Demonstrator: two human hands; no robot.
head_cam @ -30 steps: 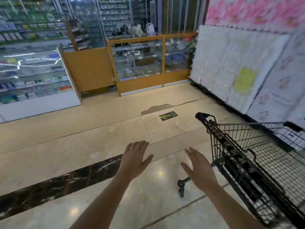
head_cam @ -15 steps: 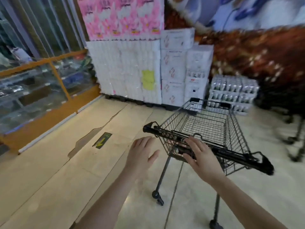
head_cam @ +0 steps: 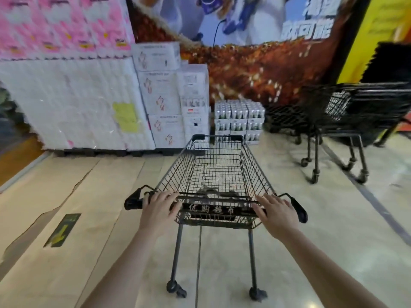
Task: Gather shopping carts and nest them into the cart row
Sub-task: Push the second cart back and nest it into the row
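Note:
A black wire shopping cart (head_cam: 216, 174) stands straight in front of me, basket empty, pointing away toward the stacked goods. Its black handle bar (head_cam: 213, 208) carries Chinese lettering. My left hand (head_cam: 159, 210) lies over the left part of the bar with fingers curled on it. My right hand (head_cam: 277, 213) grips the right part of the bar the same way. At the right, against the wall, stands the cart row (head_cam: 347, 114), black nested carts seen from the side, about a cart length from mine.
White and pink paper-goods packs (head_cam: 66, 96) are stacked at the left, white cartons (head_cam: 164, 96) beside them, and trays of cans (head_cam: 239, 118) lie just beyond the cart's nose. A poster wall (head_cam: 255, 52) closes the back. A green arrow sticker (head_cam: 63, 230) marks the floor at left.
The view swung right until the cart stood square in front of me. Both hands, open in the air before, have closed on the handle bar, the right first and then the left.

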